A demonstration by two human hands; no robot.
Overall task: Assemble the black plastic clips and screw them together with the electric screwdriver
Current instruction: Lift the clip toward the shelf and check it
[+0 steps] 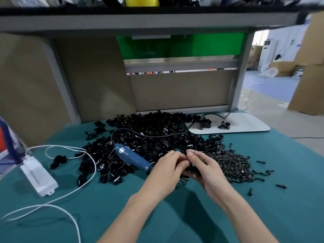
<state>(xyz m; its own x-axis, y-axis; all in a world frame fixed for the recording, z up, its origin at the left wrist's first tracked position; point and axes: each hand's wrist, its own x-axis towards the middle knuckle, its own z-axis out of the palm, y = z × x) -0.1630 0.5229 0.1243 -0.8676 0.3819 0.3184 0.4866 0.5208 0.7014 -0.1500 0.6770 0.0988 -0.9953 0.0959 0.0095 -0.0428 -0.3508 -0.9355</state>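
One wide green table (175, 216) carries everything. Across its far middle lies a big heap of glossy black clips (154, 130), and a smaller heap of dark screws (233, 165) spreads just to the right. A blue screwdriver (131, 157) rests untouched on the heap's near left edge. The left hand (164, 172) and right hand (201, 169) meet at the near edge of the heap, fingers curled round small black clip pieces (190, 170) that are mostly hidden between them. Fitting the halves together looks like the step in hand. The next move calls for a screw from the right heap, then the screwdriver.
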